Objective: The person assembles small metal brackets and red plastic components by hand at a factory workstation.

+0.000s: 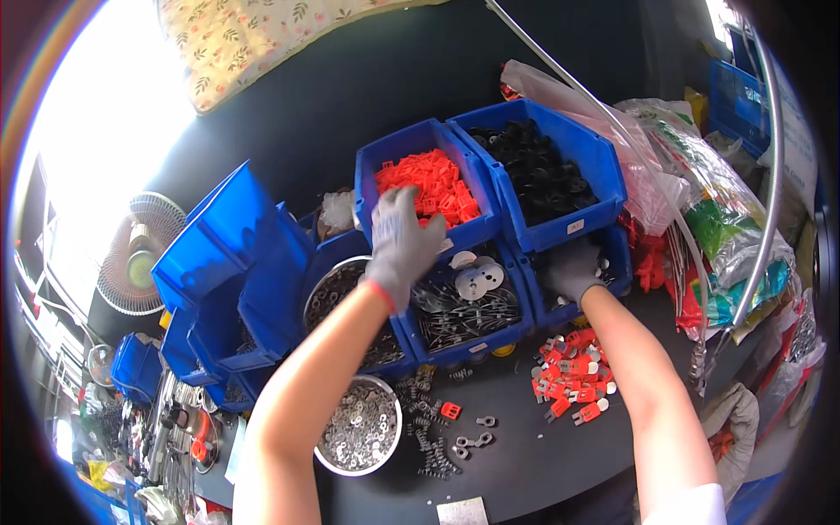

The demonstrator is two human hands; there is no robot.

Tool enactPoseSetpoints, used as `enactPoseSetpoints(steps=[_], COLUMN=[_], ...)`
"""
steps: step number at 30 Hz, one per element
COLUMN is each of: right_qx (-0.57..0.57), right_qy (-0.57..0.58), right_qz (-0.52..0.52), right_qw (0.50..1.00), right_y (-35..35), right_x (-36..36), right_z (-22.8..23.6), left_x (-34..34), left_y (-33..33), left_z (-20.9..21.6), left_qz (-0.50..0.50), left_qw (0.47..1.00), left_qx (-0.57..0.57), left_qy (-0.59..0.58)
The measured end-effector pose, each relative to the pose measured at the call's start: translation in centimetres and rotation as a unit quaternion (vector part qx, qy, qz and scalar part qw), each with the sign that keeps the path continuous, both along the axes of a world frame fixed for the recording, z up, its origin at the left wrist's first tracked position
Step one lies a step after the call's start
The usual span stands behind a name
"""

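My left hand point(404, 243), in a grey glove with a red cuff, reaches over the near wall of a blue bin point(367, 188) of small red plastic parts point(433, 179). Its thumb stands apart from its fingers, which are at the edge of the heap; I see nothing held. My right hand point(573, 269), also gloved, is inside a lower blue bin point(619, 262) below the one with black round parts point(529, 162). The bin's shade hides its fingers. On the dark table near my right forearm lies a pile of red parts with silver metal pieces point(573, 376).
Between my arms are a bin of metal pins point(472, 319) with silver discs on top, a bowl of washers point(359, 429), loose springs point(429, 437), several nuts point(472, 442) and one red part point(451, 410). Stacked blue bins point(227, 245) and a fan point(140, 254) stand left; plastic bags point(700, 184) right.
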State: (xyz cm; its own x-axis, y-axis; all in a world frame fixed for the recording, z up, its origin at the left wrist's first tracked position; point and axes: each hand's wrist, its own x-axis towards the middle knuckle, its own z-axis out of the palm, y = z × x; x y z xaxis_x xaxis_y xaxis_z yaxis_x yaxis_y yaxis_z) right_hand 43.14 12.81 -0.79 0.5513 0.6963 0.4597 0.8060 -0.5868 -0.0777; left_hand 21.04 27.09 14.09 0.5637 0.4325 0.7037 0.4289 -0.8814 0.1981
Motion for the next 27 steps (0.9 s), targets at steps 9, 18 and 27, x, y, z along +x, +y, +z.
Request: enactPoseSetpoints(steps=[9,18,27], right_qx=[0.074,-0.014,0.063], right_qy=[0.027,0.103,0.074], right_qz=[-0.054,-0.079,-0.031], right_qw=[0.995,0.991,0.995], right_y=[0.4,1.7,2.7], right_x=[-1.7,-0.7,0.0], right_z=[-0.3,-0.7,-1.3], left_x=[10.6,10.4,8.6], left_y=[10.6,14.1,12.8], left_z=[2.5,2.6,-0.3], left_qz=[0.241,0.155,0.147], left_qw=[0.926,0.846,0.902], left_qx=[-0.250,-0.350,-0.185], left_qy=[0.146,0.371,0.362])
